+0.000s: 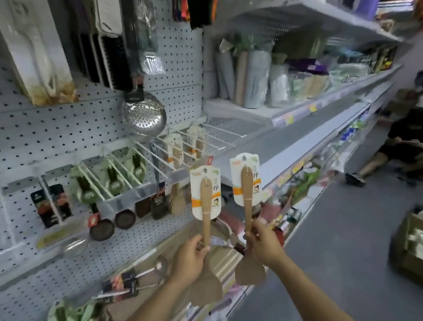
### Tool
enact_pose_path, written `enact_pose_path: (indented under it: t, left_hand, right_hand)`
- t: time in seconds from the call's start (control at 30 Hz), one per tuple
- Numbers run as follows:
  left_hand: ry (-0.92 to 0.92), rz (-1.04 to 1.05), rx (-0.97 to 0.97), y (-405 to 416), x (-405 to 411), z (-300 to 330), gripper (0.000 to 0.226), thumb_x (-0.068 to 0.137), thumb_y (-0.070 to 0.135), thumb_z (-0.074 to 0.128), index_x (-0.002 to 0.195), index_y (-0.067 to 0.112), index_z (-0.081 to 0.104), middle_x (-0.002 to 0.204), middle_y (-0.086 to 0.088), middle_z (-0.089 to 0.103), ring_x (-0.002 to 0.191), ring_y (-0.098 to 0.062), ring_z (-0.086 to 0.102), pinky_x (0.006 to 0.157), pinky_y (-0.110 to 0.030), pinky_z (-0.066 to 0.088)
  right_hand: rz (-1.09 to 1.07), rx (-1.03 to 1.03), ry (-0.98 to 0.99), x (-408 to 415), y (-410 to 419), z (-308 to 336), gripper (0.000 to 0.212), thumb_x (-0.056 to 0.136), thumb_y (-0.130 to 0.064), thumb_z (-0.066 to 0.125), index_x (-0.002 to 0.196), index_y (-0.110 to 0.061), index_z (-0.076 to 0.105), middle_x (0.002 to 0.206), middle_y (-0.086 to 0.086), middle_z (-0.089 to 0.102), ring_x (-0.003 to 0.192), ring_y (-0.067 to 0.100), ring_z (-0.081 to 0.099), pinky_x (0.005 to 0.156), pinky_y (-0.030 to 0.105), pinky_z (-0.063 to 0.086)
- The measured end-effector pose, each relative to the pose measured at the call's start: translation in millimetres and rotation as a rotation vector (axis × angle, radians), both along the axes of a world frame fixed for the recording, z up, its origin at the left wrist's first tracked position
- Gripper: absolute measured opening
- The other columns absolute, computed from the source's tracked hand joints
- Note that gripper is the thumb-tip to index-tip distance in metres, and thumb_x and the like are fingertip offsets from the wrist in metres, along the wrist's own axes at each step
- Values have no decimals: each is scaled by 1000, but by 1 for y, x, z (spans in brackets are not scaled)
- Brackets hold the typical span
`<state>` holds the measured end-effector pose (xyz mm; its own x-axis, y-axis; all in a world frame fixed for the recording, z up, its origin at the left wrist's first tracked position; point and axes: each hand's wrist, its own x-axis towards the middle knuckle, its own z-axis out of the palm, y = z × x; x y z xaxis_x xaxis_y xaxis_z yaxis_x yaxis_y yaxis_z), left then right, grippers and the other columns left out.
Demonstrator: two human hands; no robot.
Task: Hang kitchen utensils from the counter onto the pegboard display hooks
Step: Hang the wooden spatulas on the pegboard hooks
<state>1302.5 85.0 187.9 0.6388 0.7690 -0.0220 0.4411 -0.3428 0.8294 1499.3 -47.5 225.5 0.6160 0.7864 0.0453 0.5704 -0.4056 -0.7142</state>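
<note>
My left hand (191,258) grips a wooden spatula (205,211) by its handle, card label up and blade down. In my right hand (265,244) is a second wooden spatula (246,189), held the same way a little higher and to the right. Both are raised in front of the white pegboard (29,129), just right of its long white hooks (171,141). Two carded wooden spatulas (175,150) hang on those hooks. More wooden spatulas (179,198) hang below the hook rail.
Dark ladles and spoons (113,218) hang from hooks at the left, a steel skimmer (144,114) above them. Packaged utensils (122,285) lie on the lower shelf. Stocked shelves run to the right. A cardboard box (418,245) stands on the floor, and a person (411,144) sits beyond.
</note>
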Motion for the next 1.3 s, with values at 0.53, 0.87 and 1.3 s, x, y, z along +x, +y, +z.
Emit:
enact_pose_path:
  t: [0.53,0.87,1.3]
  left_hand:
    - [-33,534,-146,-20,172,-5,16,98,13,64,113,9,66,93,-3,69,83,-17,65,76,-33,55]
    - [-85,650,-239,-9,195,-18,22,96,3,62,95,25,65,82,-7,70,72,-26,66,72,-53,59]
    - [-110,717,-256,9,209,-25,8,99,10,61,97,19,62,91,-13,72,72,-21,63,47,-19,40]
  right_hand:
    - [553,-169,-110,228,76,-30,28,96,-12,53,84,-33,41,76,-17,47,79,16,53,69,31,38]
    - [637,-128,-33,251,101,-34,9,99,-17,53,90,-15,53,91,8,65,83,24,60,69,32,42]
    - [685,-156,-16,260,141,-51,6,96,-15,50,92,-14,55,85,6,65,81,27,63,74,44,54]
